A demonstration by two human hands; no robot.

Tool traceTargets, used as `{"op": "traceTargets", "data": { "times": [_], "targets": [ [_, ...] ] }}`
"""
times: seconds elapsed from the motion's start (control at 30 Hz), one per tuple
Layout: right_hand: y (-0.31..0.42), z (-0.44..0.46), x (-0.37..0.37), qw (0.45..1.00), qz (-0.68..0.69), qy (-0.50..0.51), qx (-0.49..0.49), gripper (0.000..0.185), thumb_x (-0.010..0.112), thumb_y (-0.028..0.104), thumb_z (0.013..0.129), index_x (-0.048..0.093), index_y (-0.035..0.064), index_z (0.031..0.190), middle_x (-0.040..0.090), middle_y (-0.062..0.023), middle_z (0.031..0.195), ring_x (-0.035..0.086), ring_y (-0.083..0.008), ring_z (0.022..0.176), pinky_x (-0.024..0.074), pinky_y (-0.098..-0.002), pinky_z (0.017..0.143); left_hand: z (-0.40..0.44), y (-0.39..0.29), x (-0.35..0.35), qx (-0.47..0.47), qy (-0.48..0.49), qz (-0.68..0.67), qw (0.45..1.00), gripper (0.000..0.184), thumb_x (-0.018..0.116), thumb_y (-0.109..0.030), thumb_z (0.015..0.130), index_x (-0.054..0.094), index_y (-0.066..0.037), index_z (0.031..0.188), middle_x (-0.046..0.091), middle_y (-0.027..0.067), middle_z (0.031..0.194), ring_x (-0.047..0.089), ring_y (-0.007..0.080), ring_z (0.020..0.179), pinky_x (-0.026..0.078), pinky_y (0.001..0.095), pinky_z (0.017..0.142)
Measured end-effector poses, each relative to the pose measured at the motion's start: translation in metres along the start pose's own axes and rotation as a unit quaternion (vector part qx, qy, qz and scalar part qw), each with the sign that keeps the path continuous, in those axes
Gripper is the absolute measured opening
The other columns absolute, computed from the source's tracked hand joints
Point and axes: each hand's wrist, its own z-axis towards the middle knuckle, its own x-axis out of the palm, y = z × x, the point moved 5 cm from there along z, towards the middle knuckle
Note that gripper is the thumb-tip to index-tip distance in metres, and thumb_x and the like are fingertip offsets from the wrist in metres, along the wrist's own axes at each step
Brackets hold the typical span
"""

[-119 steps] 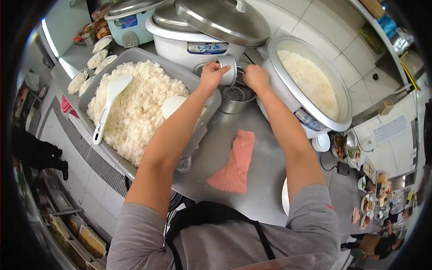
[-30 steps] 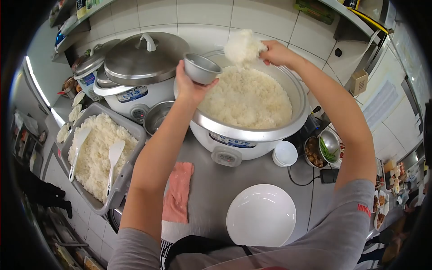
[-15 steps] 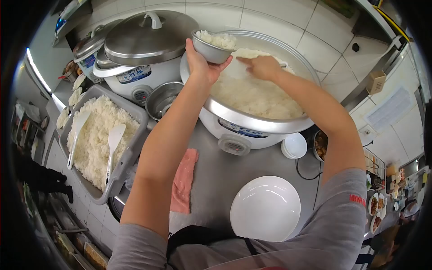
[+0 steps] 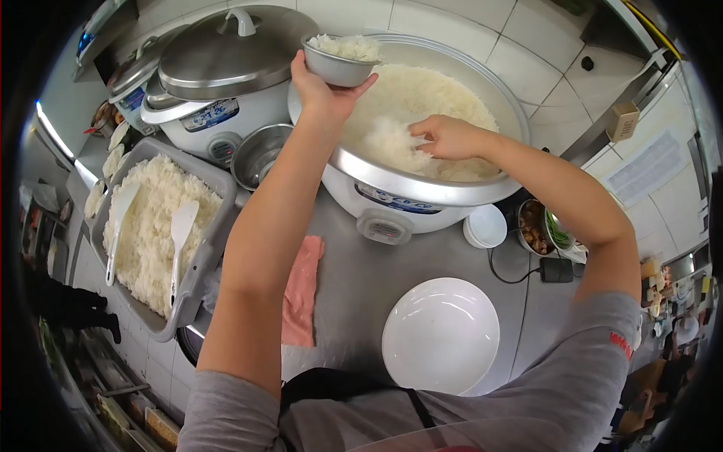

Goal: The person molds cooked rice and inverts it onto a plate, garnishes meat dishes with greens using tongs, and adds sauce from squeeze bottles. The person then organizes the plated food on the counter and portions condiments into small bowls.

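My left hand (image 4: 329, 90) is wrapped round the underside of a small grey metal bowl (image 4: 339, 71), raised at the rice cooker's left rim. White rice (image 4: 350, 48) is heaped in the bowl. Inside the large open rice cooker (image 4: 422, 192), my right hand (image 4: 452, 139) is closed just above the cooked rice (image 4: 444, 90). It grips a white rice paddle, now mostly hidden by the fingers and by a loose clump of rice (image 4: 393, 142) in front of them. Faint steam blurs that spot.
A grey tub (image 4: 215, 248) of rice with two white paddles stands left. Behind it is a lidded cooker (image 4: 226, 124), beside a metal bowl (image 4: 260, 154). A white plate (image 4: 440, 339), pink cloth (image 4: 303, 294), small white bowls (image 4: 486, 226) and a black adapter (image 4: 556, 270) lie on the counter.
My right hand has moved down and nearer within the cooker, and the paddle blade visible before is now covered by rice. My left hand still holds the bowl.
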Motion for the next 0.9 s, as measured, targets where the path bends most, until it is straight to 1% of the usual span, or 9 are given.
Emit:
{"op": "traceTargets", "data": {
  "times": [0.07, 0.2, 0.27, 0.4, 0.5, 0.57, 0.63, 0.83, 0.9],
  "targets": [
    [-0.019, -0.007, 0.003, 0.953, 0.218, 0.133, 0.162, 0.024, 0.05, 0.017, 0.082, 0.058, 0.0091, 0.104, 0.055, -0.0077, 0.061, 0.052, -0.0156, 0.052, 0.0416, -0.0296, 0.049, -0.001, 0.0, 0.001, -0.024, 0.008, -0.032, 0.999, 0.064, 0.032, -0.051, 0.085, 0.028, -0.01, 0.134, 0.028, 0.0163, 0.137, 0.027, 0.0381, 0.126, 0.022, 0.0637, 0.097],
    [-0.043, -0.014, -0.047, 0.938, 0.216, 0.107, 0.248, 0.019, 0.049, 0.013, 0.081, 0.057, 0.0072, 0.097, 0.049, -0.0044, 0.056, 0.04, -0.0093, 0.043, 0.0333, -0.0258, 0.04, -0.007, 0.0, 0.008, -0.041, 0.022, -0.048, 0.998, 0.067, 0.033, -0.05, 0.084, 0.026, -0.009, 0.135, 0.026, 0.0166, 0.139, 0.024, 0.039, 0.128, 0.018, 0.0654, 0.098],
    [-0.05, -0.012, -0.088, 0.941, 0.17, 0.034, 0.29, 0.021, 0.048, 0.011, 0.08, 0.059, 0.0095, 0.098, 0.05, -0.0041, 0.057, 0.037, -0.0087, 0.04, 0.0287, -0.0261, 0.036, -0.011, 0.0, 0.007, -0.044, -0.024, -0.044, 0.998, 0.066, 0.033, -0.051, 0.084, 0.026, -0.009, 0.135, 0.025, 0.0166, 0.14, 0.024, 0.0394, 0.128, 0.018, 0.0647, 0.098],
    [-0.044, 0.017, -0.136, 0.957, 0.139, -0.063, 0.245, 0.023, 0.048, 0.015, 0.081, 0.057, 0.0088, 0.101, 0.052, -0.0038, 0.058, 0.04, -0.0086, 0.042, 0.0307, -0.0252, 0.036, -0.003, 0.011, 0.002, -0.134, -0.036, -0.022, 0.99, 0.065, 0.031, -0.054, 0.086, 0.028, -0.011, 0.134, 0.028, 0.0163, 0.138, 0.029, 0.0381, 0.125, 0.024, 0.0614, 0.096],
    [-0.048, 0.057, -0.118, 0.949, 0.14, -0.162, 0.231, 0.031, 0.049, 0.016, 0.082, 0.054, 0.0116, 0.112, 0.058, -0.0077, 0.065, 0.05, -0.0168, 0.048, 0.0416, -0.0308, 0.044, -0.008, 0.015, 0.008, -0.163, -0.005, 0.007, 0.987, 0.063, 0.03, -0.055, 0.087, 0.029, -0.012, 0.134, 0.029, 0.0158, 0.137, 0.03, 0.0374, 0.124, 0.026, 0.0599, 0.095],
    [-0.034, 0.07, -0.102, 0.944, -0.079, -0.266, 0.181, 0.036, 0.047, 0.011, 0.082, 0.051, 0.0125, 0.118, 0.059, -0.0124, 0.068, 0.058, -0.027, 0.06, 0.046, -0.0362, 0.054, -0.004, 0.015, 0.007, -0.168, 0.005, 0.015, 0.986, 0.062, 0.03, -0.055, 0.087, 0.03, -0.013, 0.133, 0.03, 0.0156, 0.137, 0.03, 0.0374, 0.124, 0.026, 0.0599, 0.095],
    [-0.012, 0.068, -0.08, 0.952, -0.083, -0.262, 0.133, 0.042, 0.045, 0.005, 0.081, 0.048, 0.0137, 0.122, 0.058, -0.0197, 0.079, 0.057, -0.0364, 0.071, 0.0463, -0.0419, 0.068, -0.002, 0.015, -0.001, -0.152, -0.058, 0.051, 0.985, 0.06, 0.029, -0.055, 0.088, 0.032, -0.014, 0.132, 0.031, 0.0152, 0.136, 0.032, 0.0369, 0.123, 0.026, 0.0595, 0.095],
    [0.033, 0.039, -0.036, 0.947, -0.181, -0.255, 0.076, 0.055, 0.044, -0.001, 0.077, 0.041, 0.0169, 0.129, 0.05, -0.0215, 0.092, 0.055, -0.0355, 0.084, 0.0472, -0.0407, 0.072, -0.009, 0.013, -0.003, -0.167, -0.103, 0.077, 0.978, 0.06, 0.028, -0.056, 0.088, 0.034, -0.016, 0.131, 0.034, 0.0146, 0.134, 0.033, 0.0347, 0.122, 0.027, 0.0578, 0.095],
    [0.033, 0.031, -0.047, 0.948, -0.138, -0.272, 0.087, 0.054, 0.043, -0.002, 0.078, 0.042, 0.0168, 0.128, 0.051, -0.0208, 0.089, 0.055, -0.0361, 0.081, 0.0467, -0.0403, 0.072, -0.01, 0.012, 0.001, -0.157, -0.084, 0.069, 0.982, 0.058, 0.027, -0.054, 0.088, 0.034, -0.016, 0.131, 0.034, 0.0135, 0.134, 0.034, 0.0345, 0.122, 0.027, 0.0584, 0.095]
  ]
}}
